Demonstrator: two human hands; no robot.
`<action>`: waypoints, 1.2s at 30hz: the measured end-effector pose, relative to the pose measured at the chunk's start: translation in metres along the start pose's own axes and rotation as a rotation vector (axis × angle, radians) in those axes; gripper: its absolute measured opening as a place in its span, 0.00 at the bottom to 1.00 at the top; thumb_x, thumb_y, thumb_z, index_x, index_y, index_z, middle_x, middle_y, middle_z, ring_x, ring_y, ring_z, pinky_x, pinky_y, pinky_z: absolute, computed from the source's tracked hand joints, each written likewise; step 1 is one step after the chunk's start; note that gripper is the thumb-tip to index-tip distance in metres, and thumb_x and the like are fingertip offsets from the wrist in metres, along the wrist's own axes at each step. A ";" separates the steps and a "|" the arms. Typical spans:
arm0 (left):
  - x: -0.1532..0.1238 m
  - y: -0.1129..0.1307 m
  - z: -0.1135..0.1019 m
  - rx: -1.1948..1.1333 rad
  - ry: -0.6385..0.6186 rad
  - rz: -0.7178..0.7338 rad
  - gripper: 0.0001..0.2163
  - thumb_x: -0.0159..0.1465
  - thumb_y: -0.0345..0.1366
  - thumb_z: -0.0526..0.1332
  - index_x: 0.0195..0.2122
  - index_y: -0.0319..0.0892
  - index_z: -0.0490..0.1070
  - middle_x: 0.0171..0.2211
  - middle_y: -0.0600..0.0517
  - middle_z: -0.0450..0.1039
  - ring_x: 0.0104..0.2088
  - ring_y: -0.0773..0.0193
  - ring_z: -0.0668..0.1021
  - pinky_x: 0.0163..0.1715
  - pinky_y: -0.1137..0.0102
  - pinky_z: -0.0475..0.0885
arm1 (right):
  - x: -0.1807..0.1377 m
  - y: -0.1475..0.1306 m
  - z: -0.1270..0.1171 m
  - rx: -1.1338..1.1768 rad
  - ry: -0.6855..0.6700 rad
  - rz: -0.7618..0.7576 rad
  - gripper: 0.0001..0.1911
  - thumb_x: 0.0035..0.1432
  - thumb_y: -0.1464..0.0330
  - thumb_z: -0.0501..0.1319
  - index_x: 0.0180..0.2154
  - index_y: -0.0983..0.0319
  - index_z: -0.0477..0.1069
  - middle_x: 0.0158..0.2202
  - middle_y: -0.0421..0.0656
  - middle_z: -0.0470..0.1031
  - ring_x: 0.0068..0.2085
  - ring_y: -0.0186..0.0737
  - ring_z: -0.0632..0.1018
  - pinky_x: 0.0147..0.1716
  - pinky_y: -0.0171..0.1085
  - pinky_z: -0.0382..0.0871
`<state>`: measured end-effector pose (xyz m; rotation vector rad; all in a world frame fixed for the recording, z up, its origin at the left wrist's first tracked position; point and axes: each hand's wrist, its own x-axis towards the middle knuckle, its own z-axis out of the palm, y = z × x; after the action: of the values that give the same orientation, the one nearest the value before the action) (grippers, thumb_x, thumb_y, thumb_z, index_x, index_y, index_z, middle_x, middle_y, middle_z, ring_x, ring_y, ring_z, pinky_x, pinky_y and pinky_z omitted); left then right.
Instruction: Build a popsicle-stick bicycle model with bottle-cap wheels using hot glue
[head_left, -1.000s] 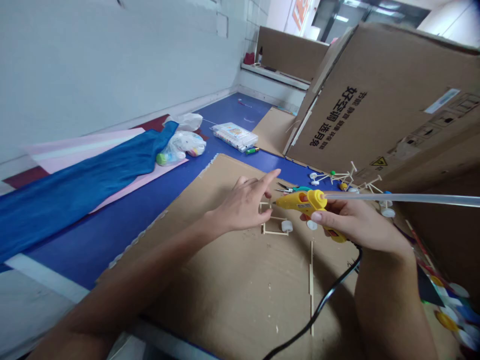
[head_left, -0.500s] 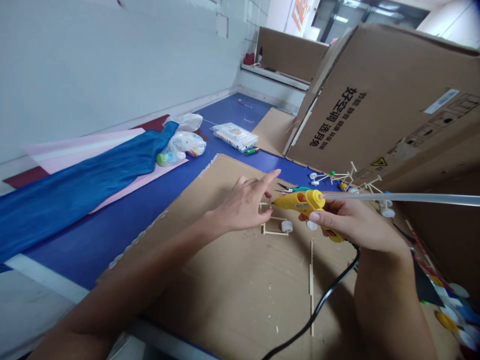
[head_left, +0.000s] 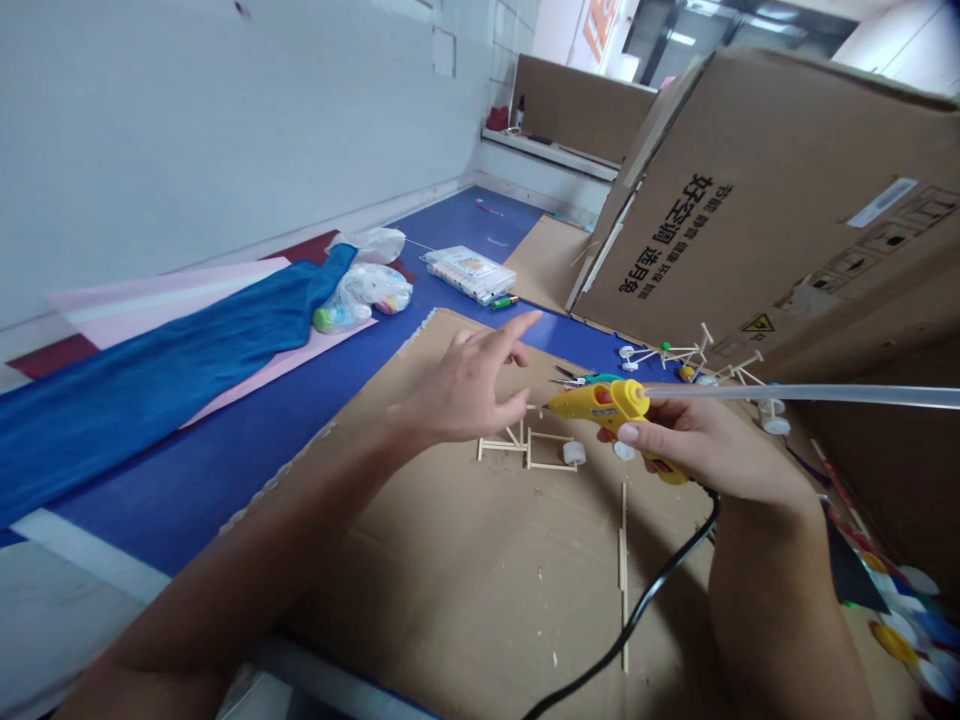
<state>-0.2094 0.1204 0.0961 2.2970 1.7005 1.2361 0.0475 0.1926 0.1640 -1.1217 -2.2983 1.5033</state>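
Note:
My right hand (head_left: 694, 445) grips a yellow glue gun (head_left: 607, 408) with a long clear glue stick (head_left: 810, 396) out of its back and a black cord (head_left: 652, 590) trailing toward me. Its nozzle points left at a small frame of wooden sticks (head_left: 525, 445) with a white wheel (head_left: 574, 452), lying on a cardboard sheet (head_left: 465, 580). My left hand (head_left: 465, 385) hovers just above and left of the frame, fingers spread and index finger stretched out, holding nothing.
A big cardboard box (head_left: 765, 210) stands at the right, with stick-and-wheel models (head_left: 675, 355) and scissors (head_left: 581, 378) before it. Loose sticks (head_left: 622, 550) lie on the sheet. Blue cloth (head_left: 165, 370), plastic bags (head_left: 367, 285) and a clear case (head_left: 469, 272) lie on the blue floor at left.
My left hand has lifted off the stick frame and drawn back to the left, uncovering the frame's left part. The right hand and glue gun have hardly moved.

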 end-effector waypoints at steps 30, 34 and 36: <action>-0.004 0.010 0.024 0.019 -0.126 -0.001 0.31 0.61 0.32 0.64 0.64 0.44 0.53 0.46 0.49 0.77 0.50 0.54 0.77 0.51 0.58 0.62 | 0.001 0.001 0.000 0.012 0.001 -0.008 0.25 0.52 0.51 0.70 0.43 0.63 0.79 0.31 0.45 0.77 0.21 0.28 0.67 0.18 0.29 0.64; -0.004 0.010 0.024 0.012 -0.121 0.000 0.32 0.60 0.32 0.64 0.64 0.44 0.53 0.46 0.49 0.77 0.49 0.55 0.77 0.51 0.58 0.62 | 0.000 -0.001 0.001 0.017 0.001 -0.010 0.26 0.52 0.50 0.70 0.44 0.63 0.78 0.32 0.45 0.78 0.21 0.28 0.67 0.17 0.29 0.63; -0.004 0.010 0.024 0.009 -0.121 0.001 0.33 0.59 0.32 0.65 0.64 0.44 0.53 0.46 0.49 0.77 0.49 0.55 0.77 0.51 0.58 0.62 | 0.000 -0.002 0.001 0.015 0.000 -0.012 0.26 0.52 0.50 0.70 0.44 0.63 0.78 0.32 0.45 0.78 0.21 0.28 0.67 0.17 0.29 0.63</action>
<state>-0.1871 0.1233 0.0818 2.3254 1.6679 1.0672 0.0463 0.1914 0.1652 -1.1018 -2.2854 1.5144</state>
